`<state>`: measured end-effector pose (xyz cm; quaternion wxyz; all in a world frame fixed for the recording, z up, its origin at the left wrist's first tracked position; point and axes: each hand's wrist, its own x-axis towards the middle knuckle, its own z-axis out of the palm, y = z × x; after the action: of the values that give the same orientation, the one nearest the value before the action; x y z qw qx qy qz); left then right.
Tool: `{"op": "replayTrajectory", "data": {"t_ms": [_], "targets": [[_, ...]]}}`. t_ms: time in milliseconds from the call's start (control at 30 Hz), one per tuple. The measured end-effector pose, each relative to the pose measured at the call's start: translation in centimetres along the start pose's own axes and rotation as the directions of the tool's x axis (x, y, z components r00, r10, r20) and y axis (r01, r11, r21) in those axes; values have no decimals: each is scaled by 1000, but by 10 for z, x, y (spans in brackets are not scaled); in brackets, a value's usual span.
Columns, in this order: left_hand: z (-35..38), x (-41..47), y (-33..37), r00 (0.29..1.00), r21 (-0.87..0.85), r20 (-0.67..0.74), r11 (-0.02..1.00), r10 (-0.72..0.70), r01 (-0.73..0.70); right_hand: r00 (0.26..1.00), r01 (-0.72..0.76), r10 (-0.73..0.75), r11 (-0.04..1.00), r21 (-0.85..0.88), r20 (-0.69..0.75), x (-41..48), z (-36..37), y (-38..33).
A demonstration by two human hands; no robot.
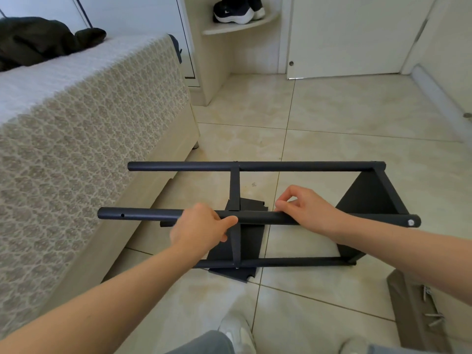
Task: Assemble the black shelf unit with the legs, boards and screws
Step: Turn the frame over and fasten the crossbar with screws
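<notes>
The black shelf unit (255, 166) lies on its side on the tiled floor, with three round legs running left to right. A black board (367, 195) is fixed at its right end and a middle board (234, 186) stands edge-on between the legs. My left hand (200, 229) grips the nearest upper leg (143, 215) beside the middle board. My right hand (305, 208) rests on the same leg further right, thumb and forefinger pinched together just above it. A loose black board (242, 273) lies flat on the floor under the frame.
A bed with a patterned cover (76, 139) stands close on the left. A piece of cardboard (413, 310) with several screws (434, 320) lies at the lower right. Shoes (237, 10) sit on a corner shelf beside a white door (352, 34). My feet (237, 333) are at the bottom.
</notes>
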<state>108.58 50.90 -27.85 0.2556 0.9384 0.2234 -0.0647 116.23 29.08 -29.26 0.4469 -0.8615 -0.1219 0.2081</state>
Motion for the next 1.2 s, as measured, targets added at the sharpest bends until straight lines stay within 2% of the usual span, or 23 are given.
{"op": "replayTrajectory", "data": {"t_ms": [67, 100, 133, 200, 300, 400, 500, 600, 767, 867, 1033, 1200], "targets": [[-8, 1, 2, 981, 237, -143, 967, 128, -92, 1000, 6, -6, 1000, 3, 10, 0, 0, 0], [-10, 2, 1, 959, 298, -190, 943, 210, -148, 1000, 5, -6, 1000, 6, 16, -1, 0, 0], [-11, 4, 0, 929, 326, -211, 918, 304, -227, 1000, 5, -5, 1000, 7, 21, -1, 0, 1], [-11, 8, -3, 875, 323, -163, 862, 456, -389, 1000, 8, -8, 1000, 5, 27, -1, -1, 1], [-5, 13, -8, 884, 229, -12, 861, 468, -453, 999, 31, -30, 999, -13, 46, 0, -4, 2], [-1, 16, -9, 834, 280, 97, 789, 544, -547, 997, 56, -54, 998, -31, 57, -2, -7, 6], [-3, 21, -9, 802, 249, 246, 764, 544, -595, 996, 59, -56, 998, -35, 73, -5, -9, 10], [-4, 24, -8, 748, 301, 333, 687, 574, -661, 996, 44, -41, 998, -35, 76, -9, -14, 13], [-5, 26, -9, 686, 276, 368, 630, 628, -725, 995, 8, -5, 999, -36, 102, -17, -19, 15], [-1, 23, -10, 660, 208, 378, 635, 650, -744, 993, -42, 46, 998, -39, 107, -18, -22, 15], [0, 19, -11, 652, 136, 357, 654, 669, -745, 984, -113, 123, 990, -80, 130, -8, -22, 13], [2, 17, -13, 659, 109, 329, 666, 676, -738, 976, -83, 112, 984, -155, 186, 6, -19, 11]]}}
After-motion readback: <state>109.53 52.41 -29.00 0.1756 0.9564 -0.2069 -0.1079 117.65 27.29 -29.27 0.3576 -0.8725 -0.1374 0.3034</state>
